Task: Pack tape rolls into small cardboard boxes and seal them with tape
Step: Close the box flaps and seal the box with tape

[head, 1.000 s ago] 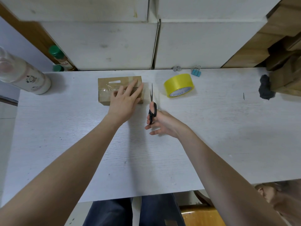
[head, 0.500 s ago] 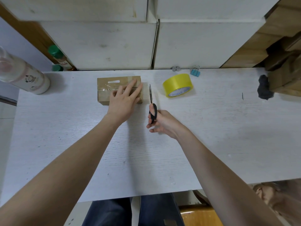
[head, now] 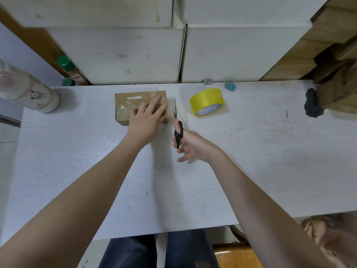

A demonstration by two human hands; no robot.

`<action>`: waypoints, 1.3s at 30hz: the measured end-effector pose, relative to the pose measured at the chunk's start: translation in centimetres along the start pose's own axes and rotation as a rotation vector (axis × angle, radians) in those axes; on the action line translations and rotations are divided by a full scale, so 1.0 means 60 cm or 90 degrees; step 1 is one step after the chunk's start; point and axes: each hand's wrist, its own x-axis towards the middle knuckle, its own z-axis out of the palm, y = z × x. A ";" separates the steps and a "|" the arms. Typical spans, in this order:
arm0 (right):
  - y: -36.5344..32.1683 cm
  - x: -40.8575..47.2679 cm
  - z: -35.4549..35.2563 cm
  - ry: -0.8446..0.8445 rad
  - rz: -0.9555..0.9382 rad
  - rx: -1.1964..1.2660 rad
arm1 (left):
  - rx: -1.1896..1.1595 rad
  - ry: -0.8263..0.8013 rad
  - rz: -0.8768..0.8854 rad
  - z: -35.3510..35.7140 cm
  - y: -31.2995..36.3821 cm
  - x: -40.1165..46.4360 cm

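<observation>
Packing workshop: white worktable [head: 251, 171], stacked cardboard cartons [head: 116, 55].

White table [head: 251, 171]: box [head: 123, 105], yellow tape [head: 205, 99]

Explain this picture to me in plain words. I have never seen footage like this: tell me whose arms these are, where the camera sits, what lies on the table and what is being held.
There is no machine here. The arms belong to a person wearing a wide-angle camera on the head, looking forward and down, so you see their own arms reaching out.

The left hand rests flat, fingers straight, on a small cardboard box with clear tape across its top. The right hand grips black-handled scissors, blades pointing at the box's right end, where a bit of clear tape sticks out.

Also on the white table: a yellow tape roll, a blue binder clip, a pale bottle lying at the left, and a dark lump at the right.
</observation>
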 end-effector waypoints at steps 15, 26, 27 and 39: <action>0.067 -0.023 -0.041 0.119 -0.042 -0.458 | -0.034 -0.024 0.000 -0.008 -0.003 0.006; 0.075 -0.026 -0.032 0.310 -0.133 -0.884 | -0.133 -0.027 -0.022 -0.014 -0.005 0.023; 0.072 -0.028 -0.031 0.326 -0.157 -0.906 | -0.129 -0.022 -0.018 -0.013 -0.006 0.021; -0.056 -0.054 -0.023 0.491 -0.502 -0.677 | -0.033 -0.031 0.028 0.003 -0.036 -0.019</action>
